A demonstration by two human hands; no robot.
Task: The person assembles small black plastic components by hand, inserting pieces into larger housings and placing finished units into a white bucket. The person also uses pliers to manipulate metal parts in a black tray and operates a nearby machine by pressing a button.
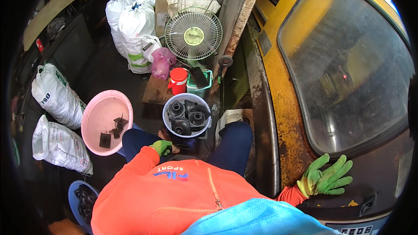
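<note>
The person is sitting facing a yellow machine door (pixel 278 104) with a large rounded, grimy window (pixel 344 69), which is filling the frame from 1 to 4 o'clock. The right hand (pixel 326 177), in a fuzzy green knit glove, is lying flat against the dark lower panel of that door at about 4 o'clock, fingers spread wide apart and gripping nothing. The paint around it is chipped and rust-streaked.

The left hand (pixel 163 147), also green-gloved, is resting on the left knee just below the centre, fingers curled loosely together; whether it is holding anything, I cannot tell. It is sitting just beside a white bucket (pixel 167 122) between the knees, holding black moulded rubber parts (pixel 188 117), round and cup-shaped with a matte sheen.

Judging from this pose, the step in hand looks like working the door, with the palm pressing on it; a move from here would call for a steady, flat push or slide along the panel.

At 9 o'clock a smooth pink plastic basin (pixel 93 117) is holding a few small dark pieces. Woven white sacks (pixel 56 95) are lying further left, and a round wire-guarded fan (pixel 193 33) is standing at 12 o'clock beside a red lidded cup (pixel 178 80).
</note>
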